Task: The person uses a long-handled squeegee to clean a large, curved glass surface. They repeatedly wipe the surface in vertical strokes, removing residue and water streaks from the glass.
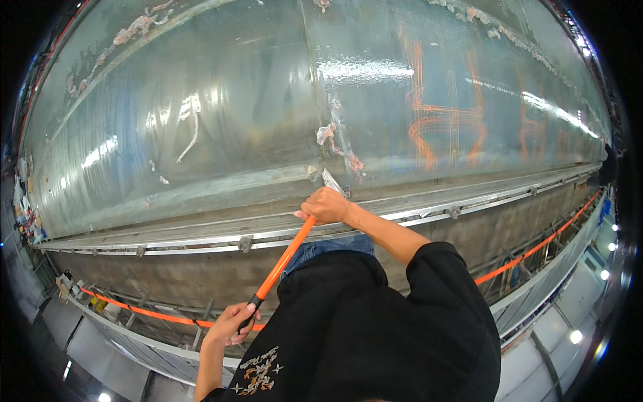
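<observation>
A long-handled scraper (287, 258) with an orange shaft and black end grip slants across the front of my body. My left hand (231, 324) is closed round the black grip at the low end. My right hand (326, 204) wraps the upper shaft, close to the pale metal blade (331, 181). The blade lies at the near edge of a large grey-green glossy panel (248, 127); whether it touches the surface I cannot tell. Just beyond it, crumpled whitish-pink residue (326, 134) runs along a seam in the panel.
Orange lines (447, 110) are drawn on the panel's right half. More residue (137, 30) clings along its far left. A metal rail (415, 216) edges the near side. Behind me an orange band (144, 311) runs along a railing beside a brownish walkway (181, 271).
</observation>
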{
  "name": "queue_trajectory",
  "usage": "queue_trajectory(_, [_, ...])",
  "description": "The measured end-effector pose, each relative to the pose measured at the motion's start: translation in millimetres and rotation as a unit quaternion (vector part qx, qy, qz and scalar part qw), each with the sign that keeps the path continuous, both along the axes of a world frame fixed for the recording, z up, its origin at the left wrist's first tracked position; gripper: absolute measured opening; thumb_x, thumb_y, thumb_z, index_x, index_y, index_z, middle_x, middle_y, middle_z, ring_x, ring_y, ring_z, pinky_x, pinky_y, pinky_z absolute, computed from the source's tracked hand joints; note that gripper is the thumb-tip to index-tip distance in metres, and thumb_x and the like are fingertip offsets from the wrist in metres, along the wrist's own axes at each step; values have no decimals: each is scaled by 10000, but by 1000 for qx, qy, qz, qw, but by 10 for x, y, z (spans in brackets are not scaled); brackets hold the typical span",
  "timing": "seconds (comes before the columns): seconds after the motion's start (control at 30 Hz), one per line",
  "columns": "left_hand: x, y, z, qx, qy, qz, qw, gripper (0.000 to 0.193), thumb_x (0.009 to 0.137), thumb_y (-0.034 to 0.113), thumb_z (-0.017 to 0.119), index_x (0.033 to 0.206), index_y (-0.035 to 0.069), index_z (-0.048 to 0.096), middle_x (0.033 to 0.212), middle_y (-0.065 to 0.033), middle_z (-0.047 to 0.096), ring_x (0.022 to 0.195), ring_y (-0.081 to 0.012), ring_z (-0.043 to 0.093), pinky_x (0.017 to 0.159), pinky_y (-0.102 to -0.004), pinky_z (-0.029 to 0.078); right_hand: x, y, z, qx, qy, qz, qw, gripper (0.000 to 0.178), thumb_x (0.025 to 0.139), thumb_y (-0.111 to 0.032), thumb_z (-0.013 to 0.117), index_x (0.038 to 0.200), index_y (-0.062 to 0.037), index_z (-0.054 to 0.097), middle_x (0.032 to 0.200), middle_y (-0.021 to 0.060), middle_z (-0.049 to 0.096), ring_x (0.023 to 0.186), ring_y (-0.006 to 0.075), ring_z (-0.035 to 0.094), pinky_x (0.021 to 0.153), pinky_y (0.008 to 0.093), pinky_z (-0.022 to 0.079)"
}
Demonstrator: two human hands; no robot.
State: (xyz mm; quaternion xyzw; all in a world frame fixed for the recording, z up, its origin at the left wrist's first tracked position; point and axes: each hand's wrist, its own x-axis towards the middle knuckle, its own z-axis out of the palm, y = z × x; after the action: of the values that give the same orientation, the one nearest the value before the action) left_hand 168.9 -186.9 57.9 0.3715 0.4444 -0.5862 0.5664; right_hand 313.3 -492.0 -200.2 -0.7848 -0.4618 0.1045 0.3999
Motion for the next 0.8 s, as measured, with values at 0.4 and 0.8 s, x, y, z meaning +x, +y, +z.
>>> queue_trajectory(0.4, [1234, 89, 233, 45, 49, 41, 997, 375, 1063, 350, 483, 922, 15, 574, 510, 4, 421, 332, -63, 357, 290, -231, 249, 1143, 429, -170, 49, -39, -47, 997, 478, 931, -325, 655, 566, -131, 414, 463, 53, 448, 423, 265, 506, 450, 387, 408])
queue_trajectory(0.8, [3236, -295, -63, 32, -36, 176, 983, 455, 1042, 496, 454, 956, 55, 526, 490, 21, 378, 288, -87, 319, 266, -248, 283, 4165, 678, -463, 89, -153, -2, 984, 456, 966, -335, 600, 580, -128, 472, 472, 88, 459, 428, 295, 488, 458, 428, 381])
